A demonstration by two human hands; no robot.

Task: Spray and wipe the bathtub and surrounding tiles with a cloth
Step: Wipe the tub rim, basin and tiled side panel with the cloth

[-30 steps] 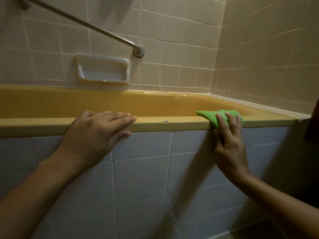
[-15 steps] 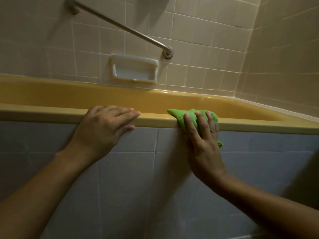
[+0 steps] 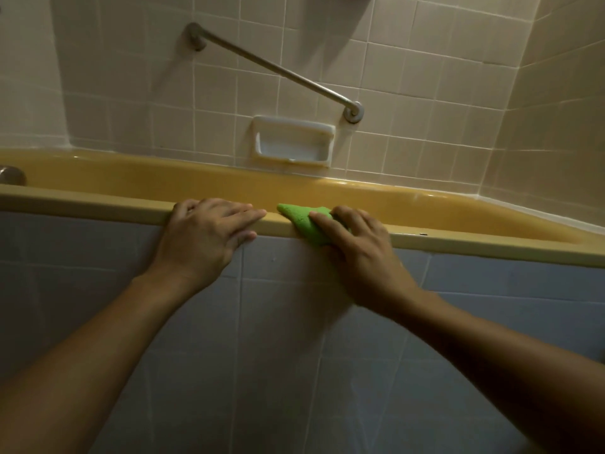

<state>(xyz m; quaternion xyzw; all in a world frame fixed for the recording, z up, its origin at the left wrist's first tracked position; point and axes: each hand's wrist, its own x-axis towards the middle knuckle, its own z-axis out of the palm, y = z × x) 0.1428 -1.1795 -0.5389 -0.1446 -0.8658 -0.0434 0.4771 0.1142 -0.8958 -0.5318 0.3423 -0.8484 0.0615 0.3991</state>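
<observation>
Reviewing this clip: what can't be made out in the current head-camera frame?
Head view, green cloth: mostly under the right hand, so its fold and extent are unclear.
Head view, bathtub: its floor is hidden behind the near rim.
Head view, grey metal fixture: cut off by the left edge.

Right hand (image 3: 360,253) on green cloth (image 3: 302,224) atop yellow bathtub rim (image 3: 98,204), left hand (image 3: 203,237) alongside.
</observation>
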